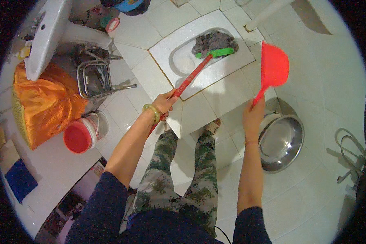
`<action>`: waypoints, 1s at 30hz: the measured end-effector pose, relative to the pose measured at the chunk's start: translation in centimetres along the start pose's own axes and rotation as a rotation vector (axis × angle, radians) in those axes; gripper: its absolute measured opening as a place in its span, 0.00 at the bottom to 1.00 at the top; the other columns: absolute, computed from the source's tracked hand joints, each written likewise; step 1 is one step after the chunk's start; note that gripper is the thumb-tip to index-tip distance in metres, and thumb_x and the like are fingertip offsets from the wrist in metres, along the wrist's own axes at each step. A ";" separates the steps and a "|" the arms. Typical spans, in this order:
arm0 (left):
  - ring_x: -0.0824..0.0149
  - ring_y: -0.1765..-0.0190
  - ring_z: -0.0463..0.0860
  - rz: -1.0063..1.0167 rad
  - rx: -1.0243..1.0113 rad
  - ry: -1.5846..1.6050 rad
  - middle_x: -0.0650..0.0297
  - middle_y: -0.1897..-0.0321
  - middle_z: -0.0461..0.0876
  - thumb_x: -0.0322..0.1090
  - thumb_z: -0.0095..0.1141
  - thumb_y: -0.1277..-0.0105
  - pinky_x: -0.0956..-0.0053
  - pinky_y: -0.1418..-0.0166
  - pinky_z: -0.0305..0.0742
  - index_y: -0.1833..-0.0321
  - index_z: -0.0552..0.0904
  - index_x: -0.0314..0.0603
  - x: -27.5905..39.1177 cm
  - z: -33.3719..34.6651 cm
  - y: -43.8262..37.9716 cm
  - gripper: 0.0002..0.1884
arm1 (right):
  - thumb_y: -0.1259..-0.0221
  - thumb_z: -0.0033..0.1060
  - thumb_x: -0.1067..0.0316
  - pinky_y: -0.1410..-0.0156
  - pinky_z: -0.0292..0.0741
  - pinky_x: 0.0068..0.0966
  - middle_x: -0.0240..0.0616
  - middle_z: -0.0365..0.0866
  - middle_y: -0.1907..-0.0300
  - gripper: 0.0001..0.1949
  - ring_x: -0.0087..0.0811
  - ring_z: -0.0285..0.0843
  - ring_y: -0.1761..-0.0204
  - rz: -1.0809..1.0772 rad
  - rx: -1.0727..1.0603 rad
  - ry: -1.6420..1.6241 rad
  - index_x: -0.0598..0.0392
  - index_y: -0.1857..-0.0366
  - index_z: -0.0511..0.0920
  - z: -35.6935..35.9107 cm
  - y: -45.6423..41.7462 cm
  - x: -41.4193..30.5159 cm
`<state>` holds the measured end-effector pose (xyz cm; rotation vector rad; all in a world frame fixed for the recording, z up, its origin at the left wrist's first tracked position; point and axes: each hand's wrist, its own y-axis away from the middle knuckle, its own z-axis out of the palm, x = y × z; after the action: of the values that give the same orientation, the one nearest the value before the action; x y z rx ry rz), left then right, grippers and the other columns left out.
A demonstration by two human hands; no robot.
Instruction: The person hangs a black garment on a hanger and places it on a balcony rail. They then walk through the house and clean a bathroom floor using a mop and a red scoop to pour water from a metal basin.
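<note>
My left hand [165,103] grips the red handle [192,76] of a mop. Its green clamp [218,53] and grey, wet-looking mop head [213,41] lie in the basin of a white squat toilet [180,77] set into a tiled step. My right hand [253,113] is closed around the handle of a red plastic water ladle [274,64], raised to the right of the toilet. The ladle's bowl is seen from the side, so I cannot tell whether it holds water.
A steel basin [282,143] sits low at right, over a bucket. At left are a red bucket [77,137], an orange sack [52,100], a metal-framed folding stool [94,77] and a pedestal sink [53,33]. The tiled step's edge [180,122] juts between my feet. A white pipe [270,13] stands beyond.
</note>
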<state>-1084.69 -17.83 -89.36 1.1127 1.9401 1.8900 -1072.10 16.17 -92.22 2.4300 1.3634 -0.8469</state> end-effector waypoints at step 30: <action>0.79 0.83 0.65 0.423 0.120 -0.222 0.71 0.76 0.72 0.44 0.59 0.20 0.79 0.83 0.61 0.17 0.70 0.69 15.1 -16.4 15.6 0.30 | 0.21 0.57 0.64 0.66 0.71 0.26 0.30 0.77 0.71 0.09 0.22 0.71 0.71 0.609 -0.105 -0.486 0.58 0.51 0.77 -10.5 16.5 -1.3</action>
<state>-1099.73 -22.53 -67.23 1.8045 1.8195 1.7515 -1054.94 11.15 -84.28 2.1554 0.4453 -1.0533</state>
